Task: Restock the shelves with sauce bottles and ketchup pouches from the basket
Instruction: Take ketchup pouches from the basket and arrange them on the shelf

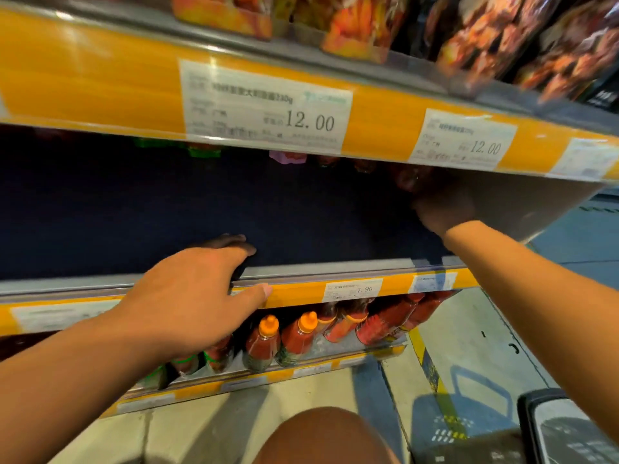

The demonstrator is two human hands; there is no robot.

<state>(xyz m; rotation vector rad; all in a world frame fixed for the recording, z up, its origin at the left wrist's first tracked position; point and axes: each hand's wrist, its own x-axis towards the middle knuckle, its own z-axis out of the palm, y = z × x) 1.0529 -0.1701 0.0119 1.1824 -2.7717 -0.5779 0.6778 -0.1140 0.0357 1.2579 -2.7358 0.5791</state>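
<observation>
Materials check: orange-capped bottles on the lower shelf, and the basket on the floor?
Bottles: likely clear glossy plastic, since red sauce shows through and highlights glint on the sides; caps look like opaque orange plastic. Glass can't be ruled out. Basket: apparently blue moulded plastic, going by its perforated wall and thin loop handle.

I see a pale tiled floor (pixel 469 333) with a yellow stripe (pixel 422 354) and a blue band (pixel 579 242). Yellow price rails (pixel 100 85) front grey metal shelving; the middle bay (pixel 134 202) is dark. Lighting reads warm.
</observation>
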